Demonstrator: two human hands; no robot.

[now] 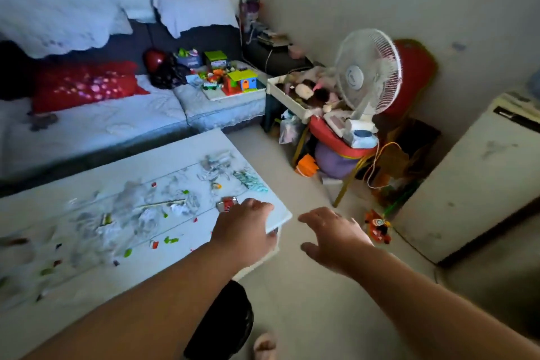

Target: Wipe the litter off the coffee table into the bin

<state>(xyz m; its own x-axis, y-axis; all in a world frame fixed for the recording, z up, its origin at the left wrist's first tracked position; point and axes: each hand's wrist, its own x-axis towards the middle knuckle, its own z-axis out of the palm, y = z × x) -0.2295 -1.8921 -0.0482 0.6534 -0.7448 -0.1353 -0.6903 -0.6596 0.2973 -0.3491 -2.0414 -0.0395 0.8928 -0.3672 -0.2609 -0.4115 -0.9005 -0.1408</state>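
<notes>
A white coffee table (87, 295) fills the lower left, strewn with litter (152, 207): clear wrappers, crumpled paper, small red and green scraps, a striped wrapper (250, 181). A red-and-white wrapper (227, 203) lies just beyond the fingers of my left hand (245, 228), which rests over the table's near right corner, fingers curled down, nothing visibly held. My right hand (336, 235) hovers over the floor right of that corner, palm down, fingers apart, empty. A black bin (225, 327) stands under my left forearm beside the table's front edge, mostly hidden.
A sofa (117, 120) with a red cushion and toy blocks runs behind the table. A white fan (365, 82) on a cluttered chair, a toy crate and a white cabinet (467, 172) crowd the right. A small toy (378, 226) lies on the floor. My foot (264, 346) shows below.
</notes>
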